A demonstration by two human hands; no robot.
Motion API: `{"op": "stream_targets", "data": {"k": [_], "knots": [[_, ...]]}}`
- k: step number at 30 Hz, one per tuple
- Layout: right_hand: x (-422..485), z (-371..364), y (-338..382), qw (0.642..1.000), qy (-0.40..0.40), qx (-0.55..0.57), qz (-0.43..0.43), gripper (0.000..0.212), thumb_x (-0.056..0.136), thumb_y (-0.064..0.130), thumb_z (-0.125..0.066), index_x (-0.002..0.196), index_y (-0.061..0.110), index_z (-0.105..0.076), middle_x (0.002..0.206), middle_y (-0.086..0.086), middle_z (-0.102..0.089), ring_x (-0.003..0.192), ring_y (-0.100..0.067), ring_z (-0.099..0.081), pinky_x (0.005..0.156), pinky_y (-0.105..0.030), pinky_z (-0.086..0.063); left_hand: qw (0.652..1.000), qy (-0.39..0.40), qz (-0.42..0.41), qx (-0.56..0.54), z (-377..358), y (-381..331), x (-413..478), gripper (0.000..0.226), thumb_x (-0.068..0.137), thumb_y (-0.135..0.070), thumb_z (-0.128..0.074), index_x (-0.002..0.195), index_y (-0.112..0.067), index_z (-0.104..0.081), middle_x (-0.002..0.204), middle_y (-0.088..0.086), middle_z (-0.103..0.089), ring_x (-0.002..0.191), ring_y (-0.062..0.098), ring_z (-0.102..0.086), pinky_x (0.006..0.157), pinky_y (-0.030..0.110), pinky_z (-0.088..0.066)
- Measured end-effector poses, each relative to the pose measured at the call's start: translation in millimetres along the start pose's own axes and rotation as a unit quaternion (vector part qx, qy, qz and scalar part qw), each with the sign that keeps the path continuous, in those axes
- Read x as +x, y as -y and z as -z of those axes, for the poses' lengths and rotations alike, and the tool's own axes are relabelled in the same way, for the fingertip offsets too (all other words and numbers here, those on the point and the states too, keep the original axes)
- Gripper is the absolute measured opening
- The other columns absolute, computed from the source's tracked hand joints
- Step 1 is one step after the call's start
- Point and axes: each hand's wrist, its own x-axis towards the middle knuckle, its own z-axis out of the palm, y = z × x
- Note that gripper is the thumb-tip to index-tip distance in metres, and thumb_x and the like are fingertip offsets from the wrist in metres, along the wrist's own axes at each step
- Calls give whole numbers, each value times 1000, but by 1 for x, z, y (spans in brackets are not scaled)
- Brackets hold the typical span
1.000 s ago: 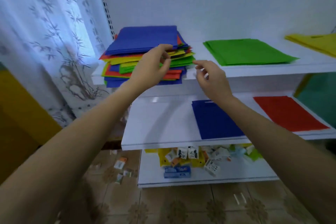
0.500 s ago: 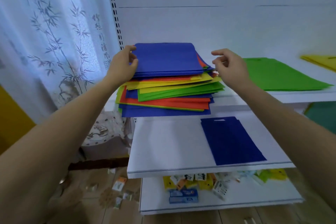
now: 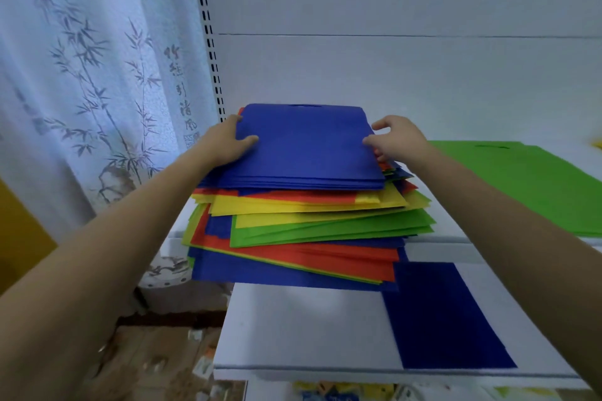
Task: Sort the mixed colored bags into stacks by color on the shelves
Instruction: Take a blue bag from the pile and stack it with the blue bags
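Gripping the top blue bags at both sides, I have my left hand on their left edge, thumb flat on the upper face, fingers curled round the edge and mostly hidden; my right hand takes the right edge, thumb tip on the blue face, fingers bent at the far right corner; neither hand is spread wide, both pinch the bags.

These blue bags lie flat on top of the mixed pile, which sits at the left end of the upper shelf and overhangs its near edge; below the blue I see red, yellow, green, blue and red layers, fanned unevenly.

To the right on the same shelf lies the green stack, apart from the pile; a sliver of yellow shows at the far right.

On the lower shelf a dark blue bag lies flat, right of centre; a bamboo-print curtain hangs at the left.
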Motion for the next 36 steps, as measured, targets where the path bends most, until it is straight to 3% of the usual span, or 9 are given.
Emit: {"op": "stream_targets", "data": {"k": [5,8,10,12,15,22,27,33,36], "knots": [[9,-4,1,998,0,34,-45,42,84,17,-63,120,-1,-49,98,-14,-52,78,-24,-51,68,-37,-45,998,26,-6,50,-5,-7,5,66,92,-38,-50,144,-11,-21,143,20,-37,129,37,-38,104,38,-32],[10,-7,0,997,-7,44,-64,45,84,15,-64,121,-5,-48,106,-22,-54,79,-26,-51,62,-31,-37,996,34,-21,83,-10,-11,3,65,93,-40,-46,145,-11,-20,138,23,-41,125,39,-41,100,38,-35],[10,-7,0,996,-31,35,-71,53,82,11,-65,126,-11,-45,128,-30,-48,105,-39,-54,74,-37,-44,994,46,-43,94,-12,-16,0,65,94,-42,-44,145,-11,-18,137,22,-43,124,38,-42,99,37,-36],[9,-6,1,995,-46,31,-80,55,83,7,-64,130,-10,-42,137,-27,-42,124,-38,-43,95,-42,-42,991,52,-63,103,-14,-21,-4,64,94,-42,-42,144,-10,-19,135,22,-46,124,36,-44,97,36,-38],[7,-2,0,993,-39,43,-101,55,83,7,-64,134,4,-43,138,-15,-43,126,-31,-41,91,-34,-38,992,58,-72,86,-12,-22,-7,65,93,-44,-45,143,-10,-22,132,19,-49,119,34,-47,93,35,-39],[-8,7,2,990,-51,83,-102,52,83,2,-61,131,16,-47,137,-8,-42,123,-27,-42,99,-36,-40,994,53,-92,-22,-3,-6,-11,62,85,-39,-60,136,-13,-35,128,9,-54,118,24,-52,96,30,-38],[-36,17,-1,985,-13,127,-113,51,85,-5,-57,128,22,-50,134,-12,-48,91,-28,-58,62,-32,-54,995,18,-88,-36,5,8,-11,55,88,-35,-58,133,-11,-39,131,11,-52,118,26,-51,98,31,-37],[-80,33,-18,973,-13,188,-134,49,87,-5,-54,129,20,-49,95,-4,-60,76,-22,-60,53,-30,-57,994,34,-101,-6,5,8,-15,62,86,-46,-57,135,-14,-38,125,10,-56,116,26,-52,96,35,-40],[-101,36,-27,964,-27,212,-156,48,87,-1,-55,130,19,-48,95,-8,-62,74,-23,-61,49,-29,-55,991,44,-122,-10,1,-1,-23,62,86,-48,-56,135,-15,-38,123,9,-57,114,25,-53,92,34,-42]]}}
